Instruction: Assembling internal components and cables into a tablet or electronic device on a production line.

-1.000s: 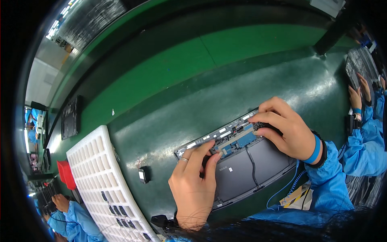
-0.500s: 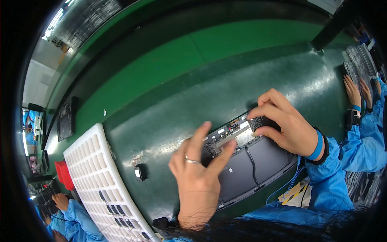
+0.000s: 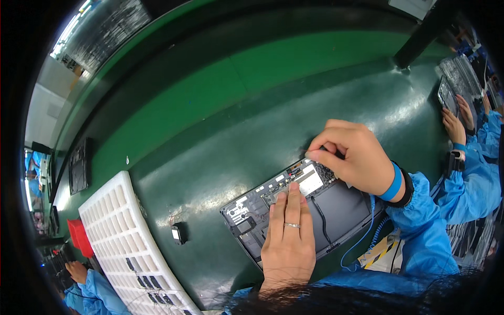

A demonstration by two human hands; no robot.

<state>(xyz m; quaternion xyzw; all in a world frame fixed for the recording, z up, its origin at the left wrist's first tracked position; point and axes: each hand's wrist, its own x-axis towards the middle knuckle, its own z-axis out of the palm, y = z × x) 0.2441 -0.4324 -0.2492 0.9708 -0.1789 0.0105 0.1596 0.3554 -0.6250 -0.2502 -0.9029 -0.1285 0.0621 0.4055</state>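
A dark laptop case [image 3: 349, 207] lies open on the green table, showing a circuit board with a silver plate [image 3: 311, 181] along its far side. My left hand [image 3: 290, 239] rests flat on the case, fingers stretched together and their tips on the near edge of the board. At the board's far edge, my right hand [image 3: 354, 157] is closed in a pinch, thumb against forefinger. What it pinches, if anything, is too small to tell. A blue band with a coiled cord [image 3: 379, 233] is on my right wrist. Left of the case sits a small black part with thin wires [image 3: 179, 233].
A white foam tray [image 3: 113, 210] with several small black parts stands at the left, beside a red bin [image 3: 79, 237]. Another dark case [image 3: 80, 165] lies beyond it. At the right, a co-worker's hands [image 3: 454, 123] hold a panel near stacked sheets [image 3: 462, 73]. A black post [image 3: 415, 50] rises behind.
My left hand has come down flat onto the case, baring its left end. My right hand has shifted left and closed its pinch at the far edge. The co-worker's panel is tilted up.
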